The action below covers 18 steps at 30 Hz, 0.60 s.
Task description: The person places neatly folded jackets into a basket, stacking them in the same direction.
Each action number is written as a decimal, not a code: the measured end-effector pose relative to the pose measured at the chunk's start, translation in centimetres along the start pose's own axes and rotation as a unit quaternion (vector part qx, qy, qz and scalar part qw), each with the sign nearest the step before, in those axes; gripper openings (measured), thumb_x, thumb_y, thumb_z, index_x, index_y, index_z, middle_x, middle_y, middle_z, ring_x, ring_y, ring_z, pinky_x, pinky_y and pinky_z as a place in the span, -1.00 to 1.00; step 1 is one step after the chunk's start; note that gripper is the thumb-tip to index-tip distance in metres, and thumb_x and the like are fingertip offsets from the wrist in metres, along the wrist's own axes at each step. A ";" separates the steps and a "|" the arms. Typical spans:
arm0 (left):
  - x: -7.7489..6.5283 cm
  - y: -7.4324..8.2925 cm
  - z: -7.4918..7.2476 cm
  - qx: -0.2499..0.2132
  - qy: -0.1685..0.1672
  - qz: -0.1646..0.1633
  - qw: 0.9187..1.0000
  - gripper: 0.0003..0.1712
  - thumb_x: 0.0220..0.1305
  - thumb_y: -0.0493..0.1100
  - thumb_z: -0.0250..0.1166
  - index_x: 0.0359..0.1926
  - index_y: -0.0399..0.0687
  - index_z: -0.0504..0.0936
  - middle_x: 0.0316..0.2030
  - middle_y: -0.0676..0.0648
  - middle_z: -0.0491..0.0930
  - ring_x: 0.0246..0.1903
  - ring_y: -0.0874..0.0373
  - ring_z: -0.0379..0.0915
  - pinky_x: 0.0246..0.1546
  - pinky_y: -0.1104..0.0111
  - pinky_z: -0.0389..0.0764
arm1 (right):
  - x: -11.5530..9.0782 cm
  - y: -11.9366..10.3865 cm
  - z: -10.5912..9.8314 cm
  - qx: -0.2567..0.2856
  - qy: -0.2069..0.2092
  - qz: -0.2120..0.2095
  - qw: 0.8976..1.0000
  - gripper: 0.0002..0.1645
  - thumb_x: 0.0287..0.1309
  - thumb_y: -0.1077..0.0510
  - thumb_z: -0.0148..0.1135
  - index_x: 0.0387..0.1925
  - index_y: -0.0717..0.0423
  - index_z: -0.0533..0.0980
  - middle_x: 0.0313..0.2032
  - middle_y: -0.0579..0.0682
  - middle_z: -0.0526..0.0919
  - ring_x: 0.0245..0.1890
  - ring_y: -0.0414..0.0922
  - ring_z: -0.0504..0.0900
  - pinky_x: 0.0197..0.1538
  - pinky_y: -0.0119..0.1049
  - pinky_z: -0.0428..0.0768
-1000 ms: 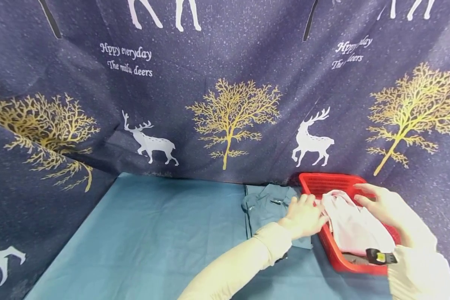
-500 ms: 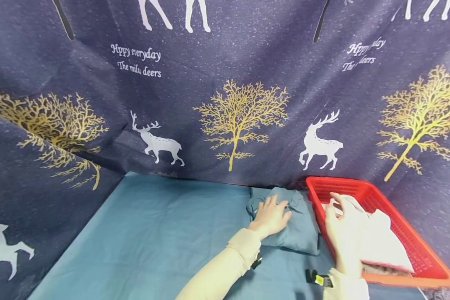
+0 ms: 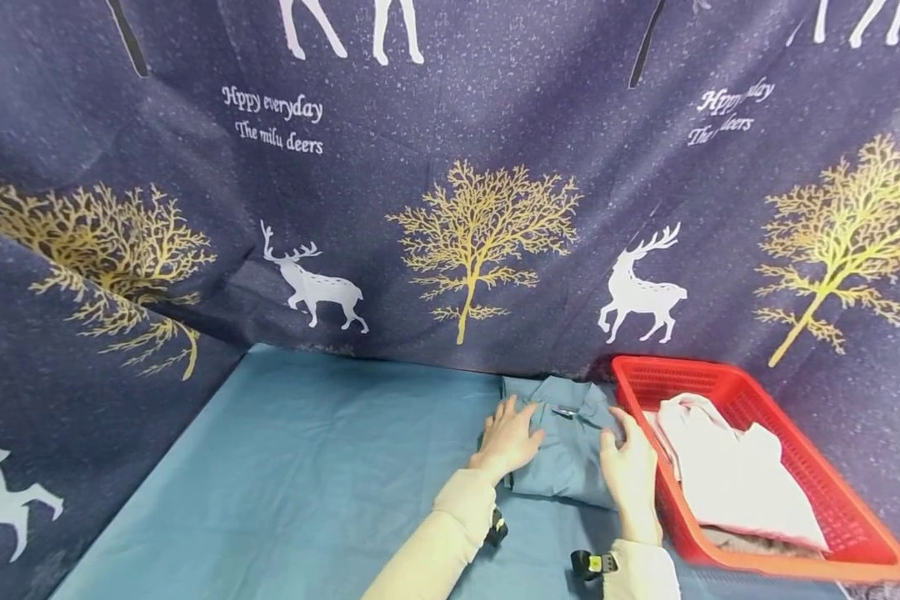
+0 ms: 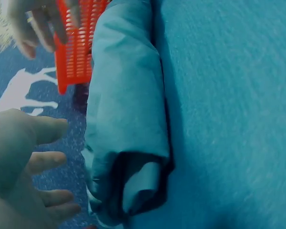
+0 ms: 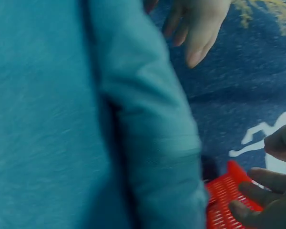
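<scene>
A folded teal shirt lies on the teal table cover, just left of a red basket. My left hand rests with straight fingers on the shirt's left edge. My right hand sits with relaxed fingers at the shirt's right edge, beside the basket wall. Neither hand holds anything. In the left wrist view the left hand is spread beside the folded shirt, with the basket beyond. The right wrist view shows the shirt, the right hand's fingers and the basket.
A white-pink garment lies heaped in the red basket. The teal table cover stretches left of the shirt. A dark blue curtain with deer and gold trees closes off the back and both sides.
My right hand left the white garment in the basket and came down at the teal shirt's right edge. My left hand slid from the shirt's top to its left edge.
</scene>
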State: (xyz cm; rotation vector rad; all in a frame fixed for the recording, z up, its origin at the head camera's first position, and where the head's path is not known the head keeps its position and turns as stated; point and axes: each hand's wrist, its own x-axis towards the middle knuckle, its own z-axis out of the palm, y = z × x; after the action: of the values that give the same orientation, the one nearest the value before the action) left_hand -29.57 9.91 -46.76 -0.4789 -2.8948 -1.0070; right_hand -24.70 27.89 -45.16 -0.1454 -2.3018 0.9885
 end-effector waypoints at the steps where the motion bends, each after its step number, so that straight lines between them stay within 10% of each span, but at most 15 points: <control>1: 0.0 -0.2 0.1 -0.016 -0.001 -0.008 1.000 -0.45 0.41 0.00 0.15 0.38 0.06 0.40 0.41 -0.23 0.15 0.39 -0.14 0.04 0.25 -0.06 0.21 | 0.0 0.3 0.3 -0.001 -0.004 -0.003 1.000 -0.56 0.18 0.33 0.14 0.12 0.23 0.53 0.12 0.33 0.53 0.07 0.28 0.50 0.11 0.16 0.36; 18: -1.2 -0.3 1.4 -0.115 -0.002 -0.083 0.990 -0.39 0.33 -0.10 0.26 0.38 -0.04 0.39 0.46 -0.40 -0.10 0.45 -0.29 -0.27 0.31 -0.16 0.10 | -0.8 3.6 1.1 -0.050 -0.116 0.095 0.987 -0.40 0.28 0.22 0.06 0.30 0.40 0.26 0.23 0.46 0.32 0.22 0.44 0.26 0.25 0.20 0.21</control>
State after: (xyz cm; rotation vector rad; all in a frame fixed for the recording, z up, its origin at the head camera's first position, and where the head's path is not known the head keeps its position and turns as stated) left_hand -28.39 10.24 -48.24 -0.2489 -2.8740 -1.3733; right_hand -25.21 29.53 -48.56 -0.3108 -2.5914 1.0299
